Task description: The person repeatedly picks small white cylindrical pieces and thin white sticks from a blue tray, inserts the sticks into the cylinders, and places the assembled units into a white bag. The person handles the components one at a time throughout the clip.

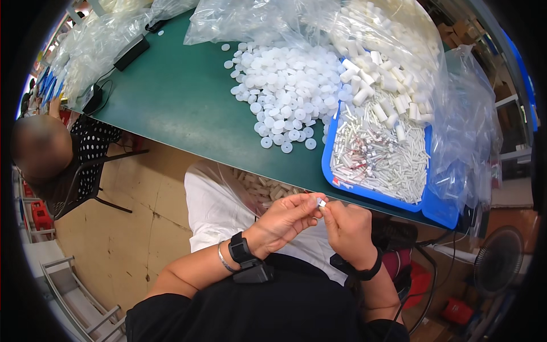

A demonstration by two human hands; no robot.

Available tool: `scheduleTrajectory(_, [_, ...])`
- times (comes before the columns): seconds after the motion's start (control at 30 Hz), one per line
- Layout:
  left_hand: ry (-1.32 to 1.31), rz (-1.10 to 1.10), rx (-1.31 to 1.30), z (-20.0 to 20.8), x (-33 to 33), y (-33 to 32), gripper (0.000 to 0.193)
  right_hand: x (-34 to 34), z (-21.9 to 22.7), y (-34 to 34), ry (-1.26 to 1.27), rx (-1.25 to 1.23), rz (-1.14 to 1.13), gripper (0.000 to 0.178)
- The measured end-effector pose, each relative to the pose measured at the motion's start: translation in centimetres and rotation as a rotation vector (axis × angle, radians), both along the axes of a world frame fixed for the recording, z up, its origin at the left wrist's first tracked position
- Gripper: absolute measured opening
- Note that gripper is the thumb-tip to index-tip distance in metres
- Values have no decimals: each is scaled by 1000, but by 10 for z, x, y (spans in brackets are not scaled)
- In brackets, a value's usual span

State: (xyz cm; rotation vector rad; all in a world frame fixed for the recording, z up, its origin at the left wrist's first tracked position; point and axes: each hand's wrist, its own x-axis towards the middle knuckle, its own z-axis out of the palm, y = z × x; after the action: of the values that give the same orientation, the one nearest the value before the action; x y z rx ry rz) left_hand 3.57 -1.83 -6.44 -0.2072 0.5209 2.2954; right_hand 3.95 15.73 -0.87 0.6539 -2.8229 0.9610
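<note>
My left hand [285, 223] and my right hand [350, 232] meet just off the near edge of the table, both closed at the fingertips. Between them they pinch a small white piece [321, 203], too small and too covered for its kind to be told. A little reddish line shows beside it. Closest to my hands is a blue tray [327, 165] heaped with thin white sticks [401, 179]. Some reddish wires lie among those sticks. Thick white cylinders [379, 111] spill from a clear plastic bag [393, 28] over the tray's far end.
Translucent round discs [290, 85] lie piled on the green table [165, 97]. Below its edge, a bag of pale pieces [262, 188] rests by my lap. A black adapter [131, 52] sits at the far left. Someone sits at left; a fan [498, 259] stands at right.
</note>
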Motion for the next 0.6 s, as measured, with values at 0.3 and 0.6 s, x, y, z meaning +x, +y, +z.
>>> scheduleTrajectory(0.3, [-23,55,-146,6,-4,10,31,-2,2,4,26,50,21,10])
scheduleTrajectory(0.6, [-55,83,-196,20,-10,-1,34,-44,28,82,190,459,-260,9])
